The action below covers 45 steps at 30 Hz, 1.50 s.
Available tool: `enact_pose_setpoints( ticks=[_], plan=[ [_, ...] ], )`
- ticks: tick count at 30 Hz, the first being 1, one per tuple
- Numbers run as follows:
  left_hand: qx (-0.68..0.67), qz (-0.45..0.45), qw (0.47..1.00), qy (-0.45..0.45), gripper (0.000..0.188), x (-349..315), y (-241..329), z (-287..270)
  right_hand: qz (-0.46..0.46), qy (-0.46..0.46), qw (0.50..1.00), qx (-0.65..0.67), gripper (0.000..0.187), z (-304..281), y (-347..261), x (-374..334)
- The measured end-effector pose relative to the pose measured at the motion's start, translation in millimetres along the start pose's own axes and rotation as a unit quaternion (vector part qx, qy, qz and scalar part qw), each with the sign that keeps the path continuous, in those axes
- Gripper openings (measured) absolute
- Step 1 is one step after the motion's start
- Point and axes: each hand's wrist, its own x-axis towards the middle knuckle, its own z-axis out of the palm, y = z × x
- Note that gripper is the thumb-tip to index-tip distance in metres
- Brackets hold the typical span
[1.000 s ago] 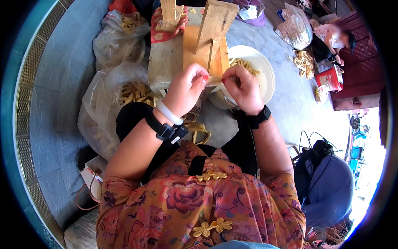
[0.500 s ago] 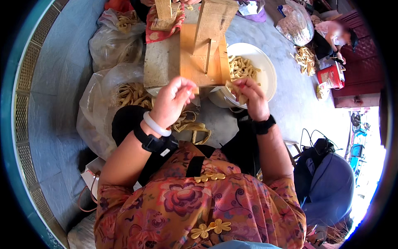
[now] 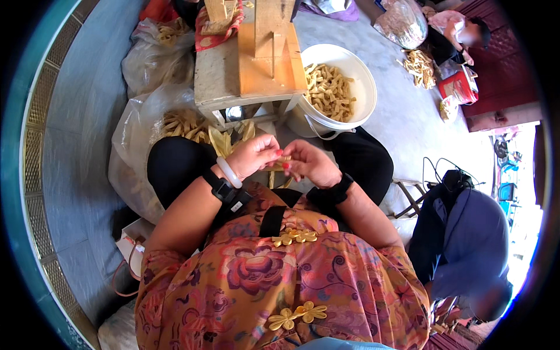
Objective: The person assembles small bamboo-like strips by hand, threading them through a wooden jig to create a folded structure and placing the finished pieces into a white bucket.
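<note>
Close together above my lap, my left hand (image 3: pixel 255 156) and my right hand (image 3: pixel 312 164) are both closed in a pinch. Between their fingertips is a pale yellow strip (image 3: pixel 284 160), mostly hidden by the fingers. Broader yellowish strips (image 3: pixel 220 142) lie just beyond my left hand. Past my right hand, a white bucket (image 3: pixel 364 111) holds many short, knotted-looking yellow pieces (image 3: pixel 329 90). On the left, a clear plastic bag (image 3: pixel 131 137) stands open with long yellow strips (image 3: pixel 182 123) in it.
Ahead is a low table (image 3: pixel 217 76) carrying a wooden board with an upright post (image 3: pixel 273 29) and a thin peg. A second bag (image 3: pixel 157 67) stands far left. Someone in dark blue clothes (image 3: pixel 469 245) is close on my right; another person (image 3: pixel 458 32) sits far right by a red bucket (image 3: pixel 458 87).
Both hands have come down from the table's front edge toward my lap and drawn together, the fingertips now meeting. The view has shifted, so the table and bucket appear higher.
</note>
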Motion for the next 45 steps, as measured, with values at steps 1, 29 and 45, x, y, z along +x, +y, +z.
enact_pose_setpoints(
  ticks=[1,29,45],
  plan=[
    [0.035,0.01,0.999,-0.011,0.009,1,0,2,0.018,0.007,0.999,-0.026,0.021,-2,3,-3],
    [-0.443,0.048,0.802,0.398,0.037,89,-90,-118,0.095,0.26,0.96,0.051,0.031,-74,76,12],
    [0.15,-0.183,0.965,0.114,0.017,91,-139,-72,0.165,0.181,0.966,-0.081,0.032,-72,91,40]
  ],
)
